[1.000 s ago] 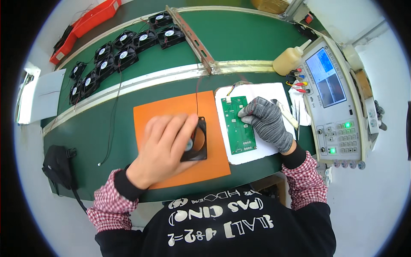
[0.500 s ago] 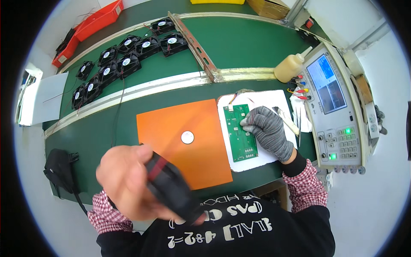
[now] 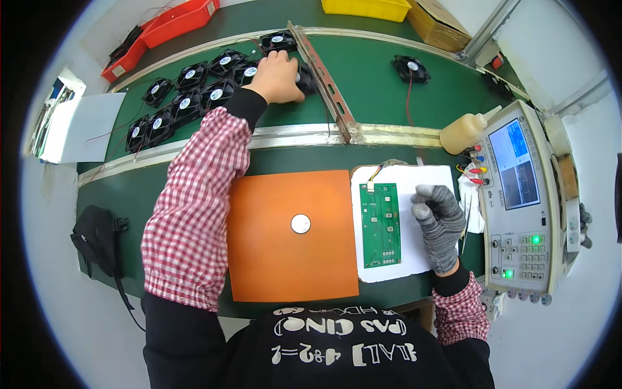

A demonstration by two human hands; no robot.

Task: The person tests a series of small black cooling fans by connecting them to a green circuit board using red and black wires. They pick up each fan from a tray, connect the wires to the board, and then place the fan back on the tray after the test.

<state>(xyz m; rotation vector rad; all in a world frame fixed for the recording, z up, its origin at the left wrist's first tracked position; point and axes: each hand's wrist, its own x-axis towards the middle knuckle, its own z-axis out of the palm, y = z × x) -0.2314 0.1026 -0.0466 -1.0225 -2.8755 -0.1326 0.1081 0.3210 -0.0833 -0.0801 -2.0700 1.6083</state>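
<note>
Resting at the bare left hand (image 3: 275, 76), a motion-blurred black square plastic fan (image 3: 307, 80) sits just right of the grip; whether the fingers clamp it, I cannot tell. More black square fans (image 3: 185, 103) lie leftward on the green bench (image 3: 363, 84). The right hand (image 3: 442, 223), grey-gloved, curls thumb and fingertips slightly apart beside a green rectangular circuit board (image 3: 380, 225).

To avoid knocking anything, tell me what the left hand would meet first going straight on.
Probably the topmost black cooling fan just beyond the left hand, beside the perforated metal bar, though depth is unclear.
</note>
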